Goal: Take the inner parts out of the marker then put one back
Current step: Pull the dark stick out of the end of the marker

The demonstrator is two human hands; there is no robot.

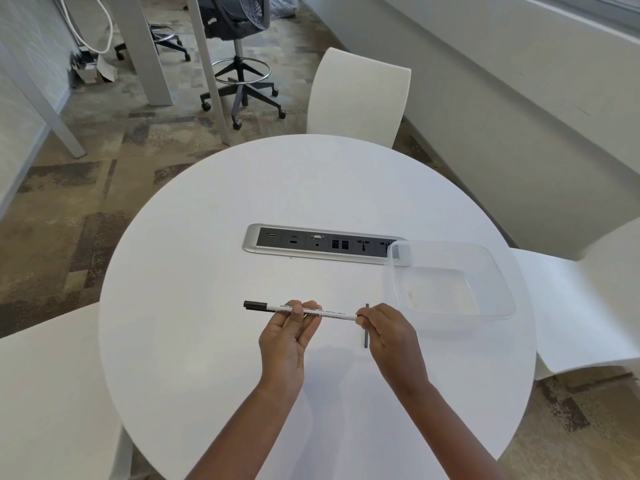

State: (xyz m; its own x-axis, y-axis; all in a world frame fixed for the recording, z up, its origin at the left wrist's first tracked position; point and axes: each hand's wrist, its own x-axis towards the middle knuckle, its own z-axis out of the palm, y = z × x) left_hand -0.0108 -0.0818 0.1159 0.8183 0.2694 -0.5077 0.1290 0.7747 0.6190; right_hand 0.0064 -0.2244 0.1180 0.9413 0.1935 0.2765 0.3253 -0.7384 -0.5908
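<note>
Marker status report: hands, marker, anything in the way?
Left hand grips marker mid-barrel. Right hand pinches its uncapped end. Dark rod on table, partly behind right hand. Nothing blocking.

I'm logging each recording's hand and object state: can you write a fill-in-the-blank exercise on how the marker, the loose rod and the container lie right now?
The left hand grips the marker, whose black end points to the person's ____. The right hand pinches the marker's other end, which is ____ in colour. The thin dark rod lies on the table, ____ the clear container.
Missing words: left; white; outside.
</note>
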